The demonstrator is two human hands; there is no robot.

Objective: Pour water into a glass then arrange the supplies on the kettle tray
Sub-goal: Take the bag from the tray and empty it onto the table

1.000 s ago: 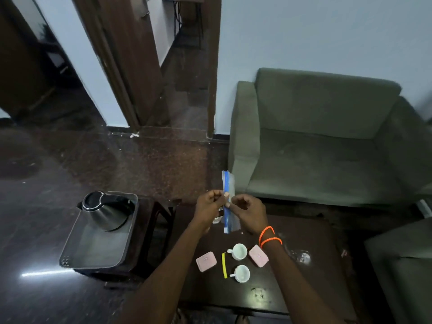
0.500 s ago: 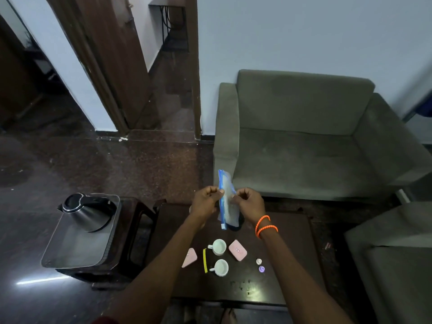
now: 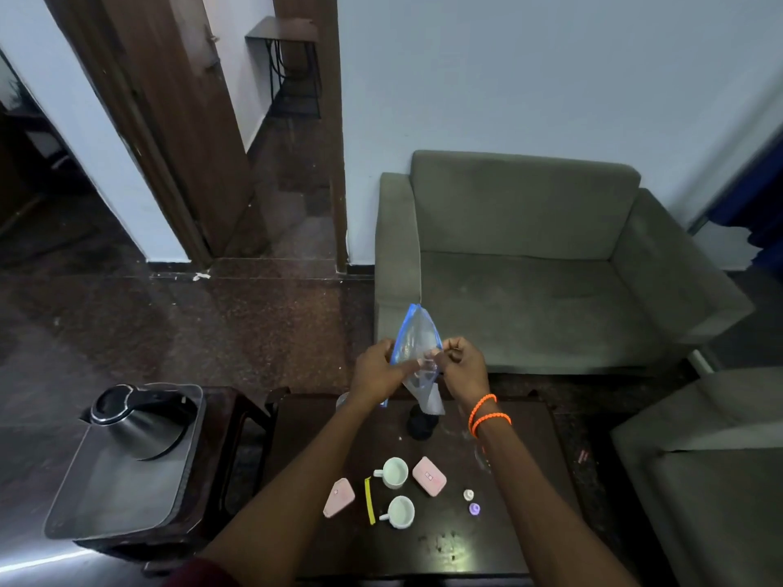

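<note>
I hold a clear plastic zip bag (image 3: 417, 338) with a blue strip up over the dark table (image 3: 521, 502). My left hand (image 3: 377, 372) pinches its left edge and my right hand (image 3: 464, 368) pinches its right edge, so the mouth gapes. On the table lie two white cups (image 3: 394, 472) (image 3: 400, 511), two pink packets (image 3: 429, 476) (image 3: 339, 497), a yellow stick sachet (image 3: 370, 500), and two small round pods (image 3: 468, 495) (image 3: 474, 508). A steel kettle (image 3: 140, 421) stands on the grey tray (image 3: 106, 497) at the left. A dark round object (image 3: 421, 425) sits under the bag.
The tray rests on a small dark side table (image 3: 220, 451) left of the main table. A grey sofa (image 3: 529, 269) stands behind it and another seat (image 3: 699, 480) at the right. An open doorway (image 3: 292, 163) lies at the back left.
The bag was flat and edge-on; my hands have pulled its sides apart, so it now bulges. The view has shifted, so the table and kettle sit further left and lower.
</note>
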